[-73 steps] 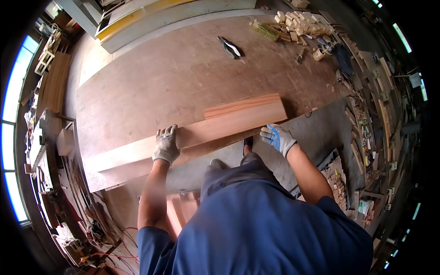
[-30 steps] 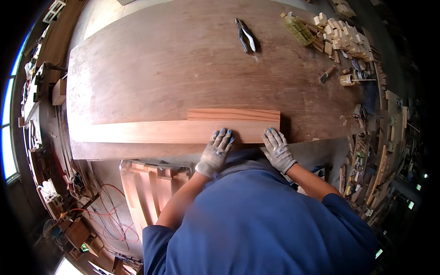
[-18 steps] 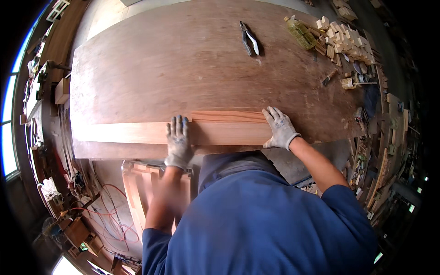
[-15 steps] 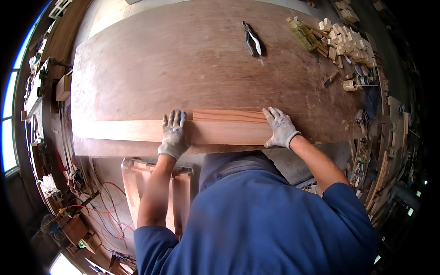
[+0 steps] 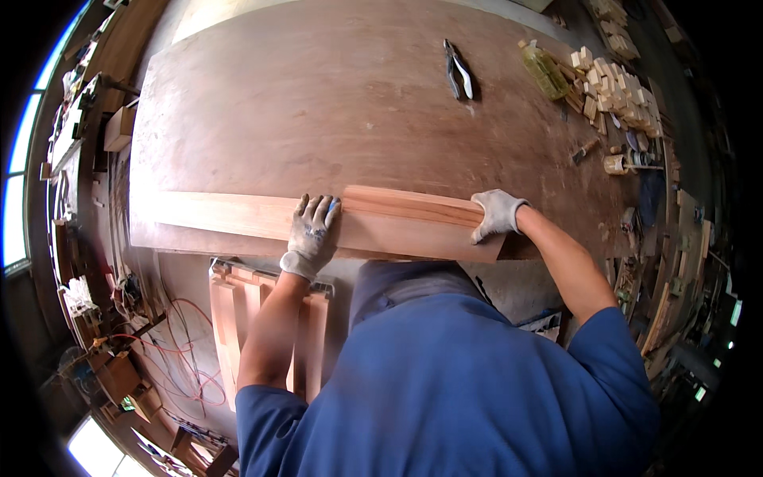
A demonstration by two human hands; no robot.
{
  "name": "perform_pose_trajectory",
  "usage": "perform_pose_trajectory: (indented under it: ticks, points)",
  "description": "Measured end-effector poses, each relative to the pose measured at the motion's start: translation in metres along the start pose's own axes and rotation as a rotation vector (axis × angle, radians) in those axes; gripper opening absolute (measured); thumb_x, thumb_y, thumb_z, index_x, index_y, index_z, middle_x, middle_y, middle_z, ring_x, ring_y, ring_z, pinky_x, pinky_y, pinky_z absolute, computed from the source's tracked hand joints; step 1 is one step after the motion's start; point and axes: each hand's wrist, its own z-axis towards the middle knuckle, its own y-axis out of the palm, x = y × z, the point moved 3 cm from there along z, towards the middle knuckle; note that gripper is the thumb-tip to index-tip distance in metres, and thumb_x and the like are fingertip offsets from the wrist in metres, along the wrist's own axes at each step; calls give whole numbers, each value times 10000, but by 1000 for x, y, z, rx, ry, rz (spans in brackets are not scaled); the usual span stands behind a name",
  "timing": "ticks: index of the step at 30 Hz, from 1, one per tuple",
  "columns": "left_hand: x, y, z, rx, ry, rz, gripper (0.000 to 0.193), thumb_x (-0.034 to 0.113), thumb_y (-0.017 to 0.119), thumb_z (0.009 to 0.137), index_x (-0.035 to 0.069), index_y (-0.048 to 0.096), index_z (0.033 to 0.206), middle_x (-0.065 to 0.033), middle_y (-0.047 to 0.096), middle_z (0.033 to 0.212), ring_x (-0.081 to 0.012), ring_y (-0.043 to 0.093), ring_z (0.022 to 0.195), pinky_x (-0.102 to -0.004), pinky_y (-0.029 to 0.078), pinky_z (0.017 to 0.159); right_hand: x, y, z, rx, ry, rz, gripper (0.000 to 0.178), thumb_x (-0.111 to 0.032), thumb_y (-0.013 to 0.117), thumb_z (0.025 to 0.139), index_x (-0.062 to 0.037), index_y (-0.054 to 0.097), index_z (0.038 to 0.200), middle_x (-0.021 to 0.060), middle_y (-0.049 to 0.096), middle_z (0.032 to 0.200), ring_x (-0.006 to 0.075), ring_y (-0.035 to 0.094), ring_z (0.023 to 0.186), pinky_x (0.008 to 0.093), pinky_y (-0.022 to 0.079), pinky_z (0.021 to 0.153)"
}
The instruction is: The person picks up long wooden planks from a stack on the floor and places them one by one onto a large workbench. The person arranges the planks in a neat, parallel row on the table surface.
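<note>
A long pale wooden board (image 5: 230, 211) lies along the near edge of the worktable. A shorter, reddish-streaked wooden strip (image 5: 409, 203) runs along the far side of its right half. My gloved left hand (image 5: 311, 237) lies across the long board just left of the strip's end, fingers close together and bent over the far edge; its thumb is hidden. My gloved right hand (image 5: 498, 215) is closed around the strip's right end, thumb toward me. The long board's bare right end shows below this hand, by the table edge.
Pliers (image 5: 457, 70) lie on the brown worktable (image 5: 278, 103). At the right are a bottle of yellowish liquid (image 5: 545, 71), a pile of wood blocks (image 5: 616, 87), a brush (image 5: 586, 151) and a small pot (image 5: 615, 164). Cut boards (image 5: 230, 318) rest below the table, left; hoses (image 5: 187, 350) lie beyond.
My right hand has shifted onto the strip's right end, uncovering the long board's end. The view has turned slightly. My left hand stays on the long board.
</note>
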Motion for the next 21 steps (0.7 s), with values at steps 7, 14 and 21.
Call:
perform_pose_trajectory:
  ticks: [7, 14, 21]
  points:
    - [-46, -24, 19, 2, -381, 118, 911, 276, 884, 804, 126, 462, 1597, -169, 484, 1621, -387, 400, 1528, -581, 262, 1289, -26, -46, 3, 541, -12, -320, 638, -443, 933, 694, -54, 655, 1117, 186, 739, 1088, 359, 703, 1084, 450, 522, 973]
    - [-47, -21, -11, -16, -496, 116, 858, 201, 851, 843, 114, 460, 1602, -198, 450, 1655, -419, 354, 1561, -594, 245, 1292, -16, 29, 2, 988, -261, -552, 602, -191, 814, 763, -59, 623, 1319, 140, 614, 1343, 313, 581, 1224, 463, 459, 999]
    - [-12, 10, -60, 39, -529, -44, 560, 63, 640, 938, 66, 578, 1494, -209, 497, 1621, -447, 384, 1543, -587, 243, 1298, -13, 90, -12, 775, -202, -424, 745, -336, 811, 844, -44, 565, 1484, 180, 523, 1564, 355, 478, 1455, 492, 396, 1181]
